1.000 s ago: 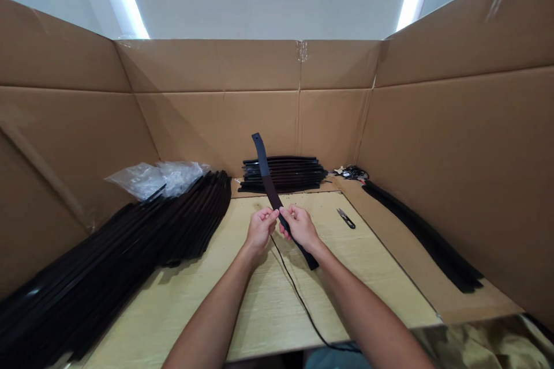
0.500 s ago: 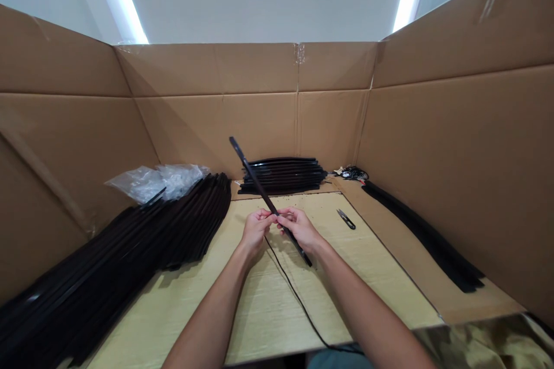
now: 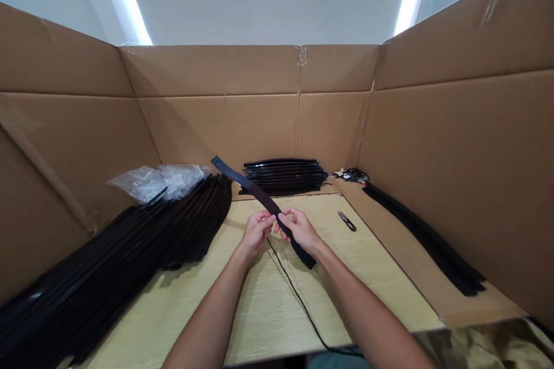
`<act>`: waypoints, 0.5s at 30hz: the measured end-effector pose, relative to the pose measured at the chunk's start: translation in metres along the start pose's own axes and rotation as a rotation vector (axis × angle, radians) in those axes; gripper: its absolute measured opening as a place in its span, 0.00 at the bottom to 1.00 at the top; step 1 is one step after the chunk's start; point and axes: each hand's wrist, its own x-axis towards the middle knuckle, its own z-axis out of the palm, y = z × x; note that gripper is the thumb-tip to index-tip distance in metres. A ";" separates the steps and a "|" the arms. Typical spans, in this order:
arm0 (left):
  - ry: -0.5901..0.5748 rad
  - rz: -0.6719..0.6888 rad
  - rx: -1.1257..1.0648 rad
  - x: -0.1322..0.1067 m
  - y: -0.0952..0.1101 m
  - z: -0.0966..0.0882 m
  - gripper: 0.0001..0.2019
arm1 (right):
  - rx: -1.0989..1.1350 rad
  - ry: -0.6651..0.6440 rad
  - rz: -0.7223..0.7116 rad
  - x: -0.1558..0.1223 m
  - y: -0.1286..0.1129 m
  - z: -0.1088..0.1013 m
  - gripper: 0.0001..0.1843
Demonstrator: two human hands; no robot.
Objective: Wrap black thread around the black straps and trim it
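A long, flat, slightly curved black strip (image 3: 262, 198) slants across the middle of the view, its far end up to the left and its near end low on the right. My right hand (image 3: 302, 230) is closed around its middle, thumb on the upper face. Just left of the strip, my left hand (image 3: 256, 232) is closed in a pinch, fingertips close to the right thumb. From beneath the left fingers a thin black cord (image 3: 296, 293) runs down to the table's near edge; its upper end is hidden in the fingers.
A large pile of black strips (image 3: 130, 259) covers the left side, with a clear plastic bag (image 3: 162, 181) behind it. More strips (image 3: 281, 176) are stacked at the back. Thread snips (image 3: 347, 221) lie to the right. Black strips (image 3: 424, 236) rest beside the right cardboard wall (image 3: 467, 144).
The strip has turned about its length, so its broad face now shows instead of its narrow edge. Its far end has swung left and lower. Both hands stay nearly in place.
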 end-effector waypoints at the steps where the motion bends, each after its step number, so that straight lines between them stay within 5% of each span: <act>1: 0.001 0.002 0.000 0.000 0.000 0.000 0.21 | -0.010 0.012 0.001 0.000 0.000 0.000 0.23; 9: 0.060 0.020 -0.002 0.000 -0.004 0.008 0.24 | -0.058 0.113 0.003 0.000 -0.001 0.000 0.23; 15: 0.126 0.044 -0.015 0.001 -0.002 0.005 0.24 | -0.001 0.050 -0.013 0.002 -0.001 -0.003 0.20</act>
